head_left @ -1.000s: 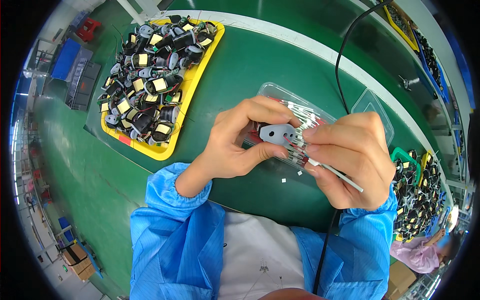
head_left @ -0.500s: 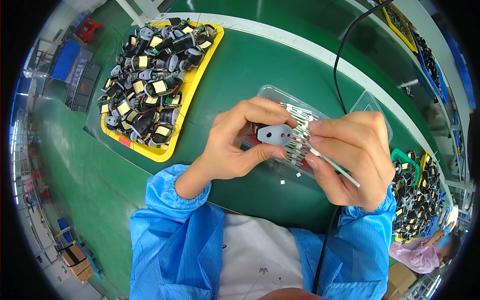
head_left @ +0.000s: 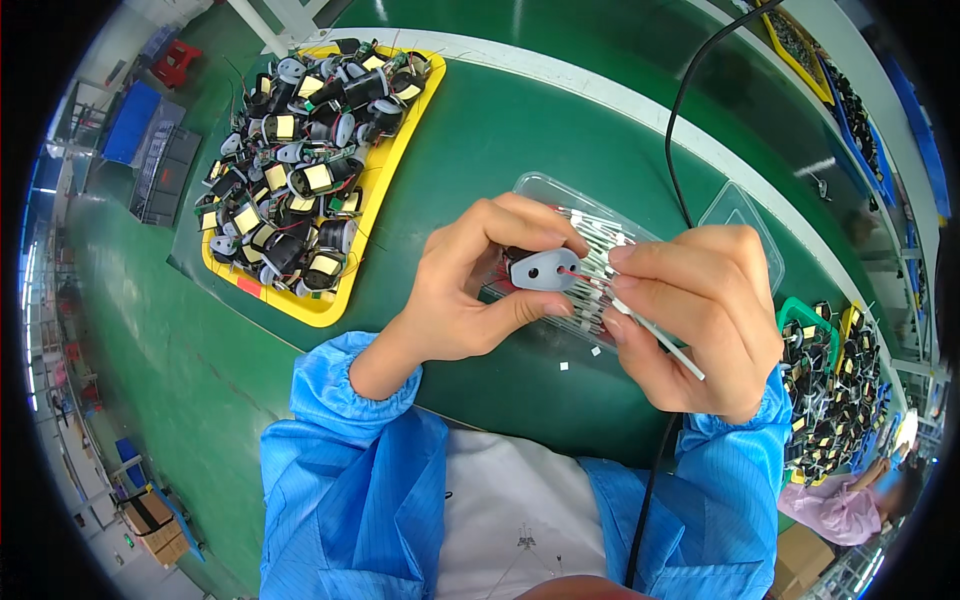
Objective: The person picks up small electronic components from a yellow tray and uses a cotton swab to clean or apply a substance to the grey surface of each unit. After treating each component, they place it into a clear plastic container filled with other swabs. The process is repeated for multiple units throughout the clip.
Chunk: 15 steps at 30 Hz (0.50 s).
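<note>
My left hand (head_left: 470,285) pinches a small coil part with a grey oval base plate (head_left: 542,270) that has two holes, held above the green table. My right hand (head_left: 695,315) grips a thin white tube (head_left: 660,340) and points its tip at a red wire end at the plate. Both hands hover over a clear plastic tray (head_left: 545,190) that holds several white tubes. Blue sleeves cover both forearms.
A yellow tray (head_left: 335,305) heaped with black and yellow coil parts lies at the upper left. A black cable (head_left: 690,90) runs across the table. At the right stand a green bin (head_left: 800,310) and more coil parts (head_left: 835,400). Another person in pink (head_left: 850,500) is at the lower right.
The two hands stay close together over the clear tray. The right hand's tube tip has shifted slightly at the grey plate; nothing was let go.
</note>
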Each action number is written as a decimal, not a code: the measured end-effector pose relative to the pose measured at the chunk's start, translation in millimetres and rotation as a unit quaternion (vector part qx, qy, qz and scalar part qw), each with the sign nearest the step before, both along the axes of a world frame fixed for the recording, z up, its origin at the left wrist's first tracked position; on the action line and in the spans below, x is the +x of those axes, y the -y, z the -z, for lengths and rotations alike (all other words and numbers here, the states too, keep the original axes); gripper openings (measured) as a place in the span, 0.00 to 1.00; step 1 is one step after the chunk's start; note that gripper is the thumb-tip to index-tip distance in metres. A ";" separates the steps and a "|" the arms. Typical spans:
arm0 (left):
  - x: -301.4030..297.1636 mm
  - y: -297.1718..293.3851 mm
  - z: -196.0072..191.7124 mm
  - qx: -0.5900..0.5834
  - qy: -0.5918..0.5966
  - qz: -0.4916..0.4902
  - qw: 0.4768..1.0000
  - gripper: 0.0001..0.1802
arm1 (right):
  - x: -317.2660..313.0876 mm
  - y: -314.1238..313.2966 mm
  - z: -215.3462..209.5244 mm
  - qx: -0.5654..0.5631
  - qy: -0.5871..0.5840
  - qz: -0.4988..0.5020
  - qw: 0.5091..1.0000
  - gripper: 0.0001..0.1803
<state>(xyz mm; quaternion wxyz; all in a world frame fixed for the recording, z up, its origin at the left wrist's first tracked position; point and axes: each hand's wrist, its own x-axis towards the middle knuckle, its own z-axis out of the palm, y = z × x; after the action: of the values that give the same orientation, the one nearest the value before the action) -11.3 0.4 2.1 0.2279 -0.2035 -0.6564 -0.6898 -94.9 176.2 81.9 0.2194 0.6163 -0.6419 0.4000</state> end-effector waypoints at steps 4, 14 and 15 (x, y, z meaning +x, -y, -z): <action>1.7 -1.9 -4.3 -0.011 0.005 -0.039 0.999 0.22 | -2.2 0.8 1.1 0.009 0.029 -0.024 0.999 0.17; 3.8 0.8 -5.6 -0.035 0.034 -0.043 0.998 0.22 | -16.6 5.2 18.8 0.072 0.201 -0.101 0.972 0.11; 3.4 0.5 -4.6 -0.027 0.042 -0.043 0.998 0.23 | -17.0 5.9 21.3 0.071 0.222 -0.102 0.967 0.10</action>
<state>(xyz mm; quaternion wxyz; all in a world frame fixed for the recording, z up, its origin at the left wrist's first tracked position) -7.9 -0.1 6.7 0.2241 -0.1525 -0.6920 -0.6691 -111.9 170.3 60.6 -0.0150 0.5881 -0.6348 0.5009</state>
